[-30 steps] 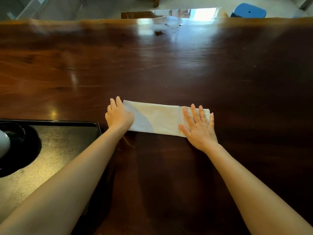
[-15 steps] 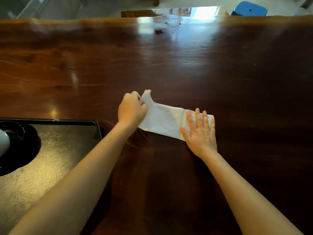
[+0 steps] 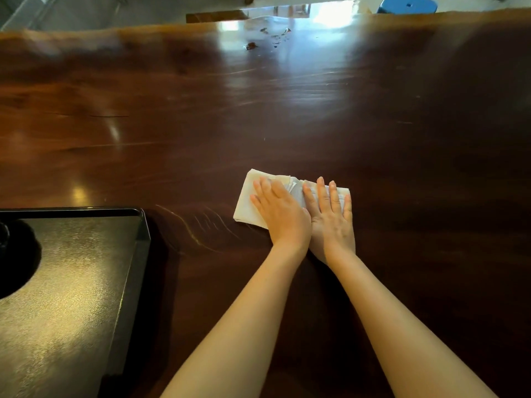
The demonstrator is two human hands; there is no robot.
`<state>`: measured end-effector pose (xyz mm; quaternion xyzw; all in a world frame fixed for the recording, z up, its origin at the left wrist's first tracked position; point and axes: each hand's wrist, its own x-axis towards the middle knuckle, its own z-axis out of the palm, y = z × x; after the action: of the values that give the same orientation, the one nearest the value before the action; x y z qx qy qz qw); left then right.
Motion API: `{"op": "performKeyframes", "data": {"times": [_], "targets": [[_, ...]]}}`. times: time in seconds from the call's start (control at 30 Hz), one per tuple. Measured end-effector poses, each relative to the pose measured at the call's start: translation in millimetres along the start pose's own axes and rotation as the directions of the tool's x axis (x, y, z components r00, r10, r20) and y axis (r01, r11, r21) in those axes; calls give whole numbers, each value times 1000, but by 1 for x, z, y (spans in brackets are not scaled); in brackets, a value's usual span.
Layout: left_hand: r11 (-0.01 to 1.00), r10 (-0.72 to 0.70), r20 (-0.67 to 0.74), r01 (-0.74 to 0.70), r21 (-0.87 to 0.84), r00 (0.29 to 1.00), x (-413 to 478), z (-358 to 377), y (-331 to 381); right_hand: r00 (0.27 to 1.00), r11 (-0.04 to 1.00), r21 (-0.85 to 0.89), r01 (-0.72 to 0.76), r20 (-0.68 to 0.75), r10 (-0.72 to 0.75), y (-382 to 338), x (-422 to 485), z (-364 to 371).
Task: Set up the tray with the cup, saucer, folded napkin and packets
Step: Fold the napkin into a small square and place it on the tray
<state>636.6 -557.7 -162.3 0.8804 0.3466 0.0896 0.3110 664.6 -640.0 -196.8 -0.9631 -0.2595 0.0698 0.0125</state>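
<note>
The left hand (image 3: 283, 215) and the right hand (image 3: 331, 216) lie side by side, palms down, with straight fingers spread flat on the folded napkin (image 3: 246, 203). Neither hand pinches or grips; both press the cloth against the table (image 3: 287, 110). The inner edges of the two hands touch, and the left one slightly overlaps the thumb side of the right.

The napkin is a pale, compact rectangle under the palms. Its bare left part sticks out beyond the left hand, and a narrow strip shows past the right hand's fingertips. Layered fold edges show between the two sets of fingers. It rests on the dark polished wood, not on the tray.

The black tray (image 3: 143, 225) sits well off to the left of the left hand and somewhat nearer the person, and its raised rim is apart from the napkin. On its far left, cut off by the edge of the view, lies a dark round shape (image 3: 17, 262); I cannot tell more about it.

Far beyond the hands, past the table's far edge on the right, stands a blue stool (image 3: 408, 4).
</note>
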Motion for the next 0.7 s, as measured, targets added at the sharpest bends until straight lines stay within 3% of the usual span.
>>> {"op": "performKeyframes", "data": {"times": [0.27, 0.4, 0.47, 0.53, 0.7], "targets": [[986, -52, 10, 53, -159, 999, 9, -4, 6, 1000, 1000, -5, 5, 8, -5, 0, 1, 2], [954, 181, 127, -143, -262, 975, 14, -30, -23, 998, 997, 73, 3, -61, 2, -2, -2, 2], [937, 349, 213, -341, -75, 913, 16, -37, -43, 997, 997, 82, 13, -80, -7, -2, -2, 2], [849, 459, 287, -510, 138, 841, 17, -35, -58, 997, 997, 73, 6, -80, 0, -2, -2, 2], [750, 493, 307, -576, 324, 814, 14, -29, -70, 997, 998, 61, 9, -76, -5, 0, -1, 3]]}}
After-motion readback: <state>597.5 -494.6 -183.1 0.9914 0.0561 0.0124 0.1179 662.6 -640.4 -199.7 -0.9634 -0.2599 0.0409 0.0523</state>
